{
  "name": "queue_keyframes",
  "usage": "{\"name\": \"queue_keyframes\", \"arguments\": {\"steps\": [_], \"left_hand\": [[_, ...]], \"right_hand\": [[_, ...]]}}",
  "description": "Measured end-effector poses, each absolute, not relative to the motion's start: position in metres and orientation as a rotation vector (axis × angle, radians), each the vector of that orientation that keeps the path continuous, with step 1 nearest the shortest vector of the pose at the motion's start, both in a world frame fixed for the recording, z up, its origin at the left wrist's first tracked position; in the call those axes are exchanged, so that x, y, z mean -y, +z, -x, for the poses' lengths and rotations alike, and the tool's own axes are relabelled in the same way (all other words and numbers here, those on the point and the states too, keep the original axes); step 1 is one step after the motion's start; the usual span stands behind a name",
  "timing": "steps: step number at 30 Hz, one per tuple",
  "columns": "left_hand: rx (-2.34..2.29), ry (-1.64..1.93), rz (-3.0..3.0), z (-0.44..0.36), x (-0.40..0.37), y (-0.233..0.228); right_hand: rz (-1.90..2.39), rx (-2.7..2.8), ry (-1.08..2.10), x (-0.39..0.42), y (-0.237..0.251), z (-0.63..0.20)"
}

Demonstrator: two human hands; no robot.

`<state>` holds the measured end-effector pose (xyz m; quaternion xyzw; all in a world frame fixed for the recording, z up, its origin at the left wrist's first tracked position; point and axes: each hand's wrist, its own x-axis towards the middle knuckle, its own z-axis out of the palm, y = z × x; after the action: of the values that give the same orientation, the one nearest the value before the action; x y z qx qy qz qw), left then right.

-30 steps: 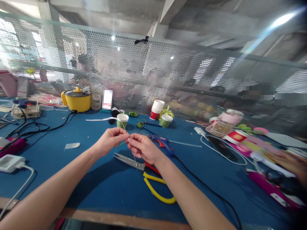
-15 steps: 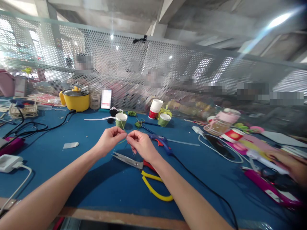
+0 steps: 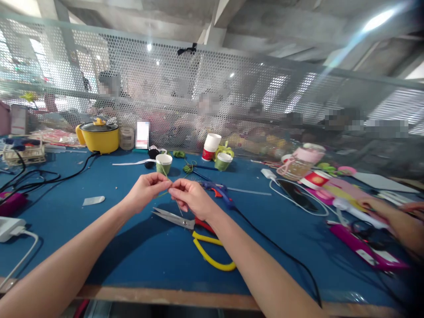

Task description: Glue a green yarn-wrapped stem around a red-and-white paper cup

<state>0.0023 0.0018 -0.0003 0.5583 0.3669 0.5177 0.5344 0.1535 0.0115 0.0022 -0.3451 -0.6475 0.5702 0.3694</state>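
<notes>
Fingertips almost meeting, my left hand [image 3: 147,191] and my right hand [image 3: 190,198] pinch a thin green yarn strand [image 3: 163,194] above the blue table. Part of the strand is hidden by my fingers. A thin end hangs below my right hand. Scissors [image 3: 175,218] with red and yellow handles lie under my right wrist, blades slightly apart. Just beyond my hands stands a cup wrapped in green [image 3: 163,166]. Farther back is a small green yarn ball [image 3: 188,168]. A blue glue gun [image 3: 222,194] lies right of my right hand.
A yellow electric pot [image 3: 99,138] and a phone [image 3: 142,134] stand at the back. White cups [image 3: 212,142] and a second green cup [image 3: 224,161] are behind the glue gun. At right, another person's hand [image 3: 374,206] is near a magenta power strip [image 3: 364,249]. Cables cross the table.
The view has shifted slightly, so everything sits a little farther left. My hands keep the same pinch on the yarn. At right, more of the other person's hands shows.
</notes>
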Motion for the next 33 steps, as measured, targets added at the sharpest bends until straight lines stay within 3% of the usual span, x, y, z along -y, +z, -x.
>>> {"name": "queue_keyframes", "arguments": {"steps": [12, 21, 33], "left_hand": [[-0.955, 1.280, -1.288, -0.0030, -0.0020, -0.0035], [-0.708, 1.178, -1.209, 0.0021, -0.0024, -0.0038], [-0.829, 1.263, -1.257, -0.0031, -0.0013, -0.0054]], "right_hand": [[0.988, 1.681, 1.235, -0.0052, -0.0016, -0.1460], [0.725, 1.474, 1.760, -0.0043, 0.0057, -0.1501], [0.924, 1.677, 1.224, -0.0079, -0.0030, -0.1473]]}}
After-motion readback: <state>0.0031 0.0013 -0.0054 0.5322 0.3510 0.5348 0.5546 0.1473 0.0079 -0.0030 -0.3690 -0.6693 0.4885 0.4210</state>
